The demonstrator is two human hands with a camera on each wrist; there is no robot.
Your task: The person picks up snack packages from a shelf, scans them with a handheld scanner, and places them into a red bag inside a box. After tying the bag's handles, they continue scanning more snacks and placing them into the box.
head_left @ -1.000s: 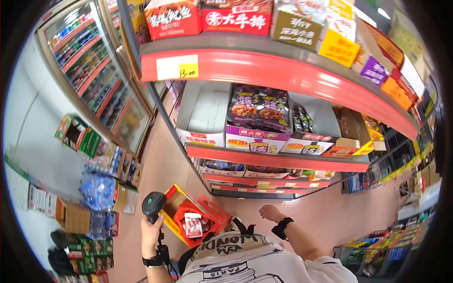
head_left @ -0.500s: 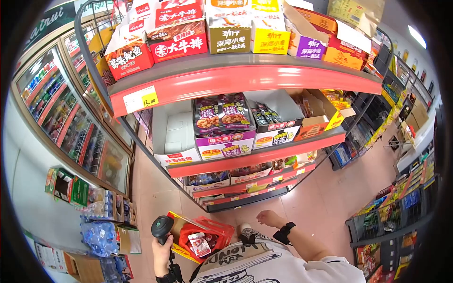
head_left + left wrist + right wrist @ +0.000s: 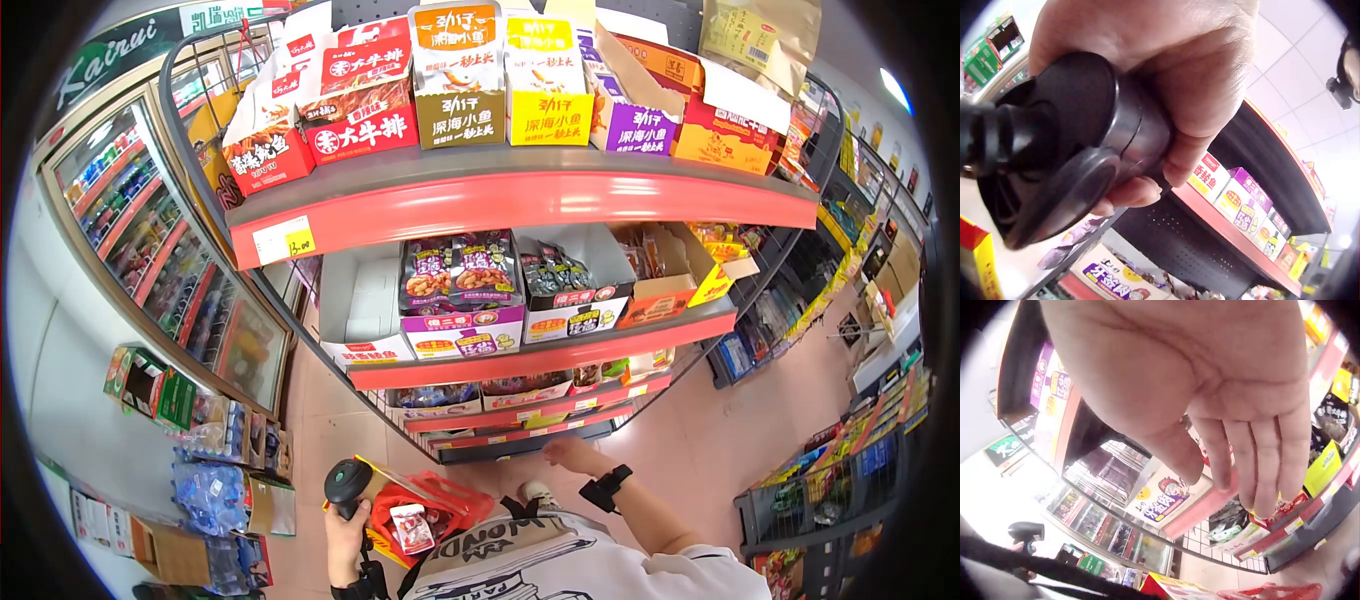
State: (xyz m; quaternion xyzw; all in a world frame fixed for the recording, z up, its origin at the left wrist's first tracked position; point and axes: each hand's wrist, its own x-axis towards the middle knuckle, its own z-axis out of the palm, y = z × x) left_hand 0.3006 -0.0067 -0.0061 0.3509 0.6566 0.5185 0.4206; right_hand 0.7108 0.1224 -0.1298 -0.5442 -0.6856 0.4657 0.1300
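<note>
My left hand (image 3: 345, 545) grips a black handheld barcode scanner (image 3: 347, 483), its head pointing up in the head view. In the left wrist view the fingers wrap around the scanner's handle (image 3: 1129, 119). Right beside it is a yellow-and-red carton (image 3: 378, 515) with a red plastic bag (image 3: 455, 497) inside; on the bag lies a white-and-red snack packet (image 3: 411, 527). My right hand (image 3: 572, 455) is in front of the lower shelves and holds nothing. Its fingers (image 3: 1257, 456) are loosely extended in the right wrist view.
A snack rack with red shelf edges (image 3: 520, 205) fills the front, stacked with snack boxes (image 3: 460, 330). Glass-door fridges (image 3: 150, 240) stand at the left, with bottled-water packs (image 3: 210, 495) and cartons below. Another wire rack (image 3: 840, 470) is at the right.
The head view has tilted up and turned right, showing more of the top shelf. The scanner hand sits slightly further right and lower in view. My right hand's curled fingers have loosened.
</note>
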